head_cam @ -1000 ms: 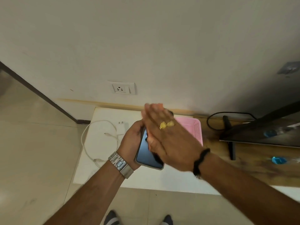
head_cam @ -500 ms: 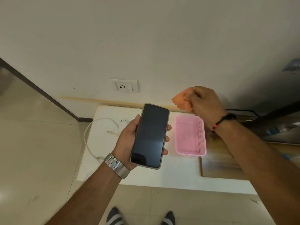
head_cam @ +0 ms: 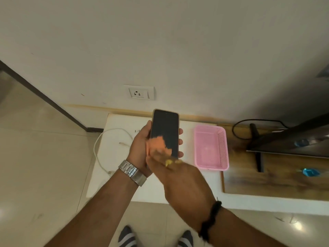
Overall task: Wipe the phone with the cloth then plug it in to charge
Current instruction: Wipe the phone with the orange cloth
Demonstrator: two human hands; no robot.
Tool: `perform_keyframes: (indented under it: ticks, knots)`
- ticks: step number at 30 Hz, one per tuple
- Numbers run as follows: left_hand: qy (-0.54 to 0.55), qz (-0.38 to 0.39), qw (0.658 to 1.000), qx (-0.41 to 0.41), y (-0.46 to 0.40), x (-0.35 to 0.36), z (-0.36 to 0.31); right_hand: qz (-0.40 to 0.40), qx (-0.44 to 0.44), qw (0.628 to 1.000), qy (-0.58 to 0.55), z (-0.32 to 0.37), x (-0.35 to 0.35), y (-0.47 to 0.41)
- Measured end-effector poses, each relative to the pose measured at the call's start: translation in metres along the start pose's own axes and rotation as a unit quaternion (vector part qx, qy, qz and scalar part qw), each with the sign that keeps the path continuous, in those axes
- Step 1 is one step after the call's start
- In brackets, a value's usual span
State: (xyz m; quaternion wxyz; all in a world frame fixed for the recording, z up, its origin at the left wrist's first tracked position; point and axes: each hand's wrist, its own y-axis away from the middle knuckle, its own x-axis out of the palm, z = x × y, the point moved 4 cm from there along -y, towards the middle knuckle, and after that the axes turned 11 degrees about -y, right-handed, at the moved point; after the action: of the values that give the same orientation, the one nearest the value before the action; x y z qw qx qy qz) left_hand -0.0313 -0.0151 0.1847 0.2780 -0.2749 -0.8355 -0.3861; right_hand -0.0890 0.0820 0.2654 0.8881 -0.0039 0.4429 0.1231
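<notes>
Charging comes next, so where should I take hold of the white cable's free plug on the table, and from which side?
Pinch the cable just behind its small plug, coming from above. The plug lies flat on the white table, left of the left hand holding the phone, tip pointing right, so fingers on its two long sides should keep it aimed at the phone's port.

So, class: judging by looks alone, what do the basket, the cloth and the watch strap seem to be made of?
Basket: probably moulded plastic, pink with a slight sheen and a perforated side wall.
Cloth: soft orange fabric, matt and crumpled, perhaps microfibre; motion blur hides the weave.
Watch strap: most likely metal, silver linked segments that catch the light.
</notes>
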Motion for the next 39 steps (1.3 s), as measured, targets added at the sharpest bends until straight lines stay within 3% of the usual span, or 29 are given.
perform_keyframes:
  ticks: [2, 4, 6, 8, 11, 14, 15, 19, 20, 22, 24, 25, 29, 32, 37, 39]
  knots:
    - [0.008, 0.003, 1.000, -0.001, 0.002, -0.009, -0.002, 0.025, -0.058, 0.998, -0.029, 0.011, -0.003, 0.015]
    - [0.005, -0.001, 1.000, -0.002, 0.003, -0.017, -0.002, -0.029, -0.106, 0.993, -0.036, 0.012, -0.023, 0.012]
    - [0.013, -0.007, 1.000, -0.008, 0.004, -0.019, -0.001, -0.130, -0.085, 0.988, 0.006, -0.001, -0.056, -0.014]
    - [0.010, 0.007, 1.000, -0.007, 0.003, -0.018, 0.000, -0.186, 0.024, 0.981, -0.052, -0.029, -0.078, -0.044]
    - [-0.003, 0.015, 1.000, 0.001, 0.003, -0.019, -0.009, -0.094, 0.147, 0.977, -0.124, -0.043, -0.050, -0.057]
    - [-0.016, 0.012, 1.000, -0.006, 0.002, -0.029, -0.020, -0.068, 0.034, 0.996, 0.053, -0.010, -0.015, -0.026]
    - [-0.016, 0.015, 1.000, -0.008, 0.002, -0.032, -0.021, -0.047, 0.003, 0.997, 0.066, 0.003, -0.003, -0.016]
    - [-0.019, 0.036, 0.999, -0.009, 0.003, -0.039, -0.020, 0.016, -0.001, 0.997, -0.079, 0.027, 0.017, 0.011]
    - [-0.019, 0.039, 0.999, -0.013, 0.002, -0.041, -0.019, -0.008, 0.000, 0.992, -0.124, 0.028, 0.010, 0.010]
    - [-0.015, 0.026, 0.999, -0.025, 0.001, -0.042, -0.016, -0.143, -0.004, 0.979, -0.148, 0.022, -0.021, -0.004]
    - [-0.009, 0.017, 0.999, -0.035, -0.001, -0.040, -0.011, -0.246, 0.038, 0.964, -0.088, 0.003, -0.053, -0.026]
    - [-0.013, 0.016, 0.999, -0.037, -0.003, -0.039, -0.007, -0.250, 0.062, 0.964, -0.069, -0.013, -0.061, -0.040]
    - [-0.020, -0.013, 0.998, -0.052, -0.015, -0.038, -0.002, -0.141, 0.144, 0.979, -0.041, -0.045, -0.022, -0.079]
    - [-0.024, -0.037, 0.997, -0.059, -0.026, -0.047, 0.000, -0.105, 0.085, 0.991, -0.010, -0.029, 0.012, -0.059]
    - [0.005, -0.032, 0.998, -0.061, -0.040, -0.057, 0.009, 0.097, 0.014, 0.993, -0.072, -0.039, 0.030, -0.021]
    - [0.000, -0.030, 0.998, -0.062, -0.048, -0.054, 0.011, -0.012, -0.028, 0.997, -0.072, -0.050, -0.009, -0.030]
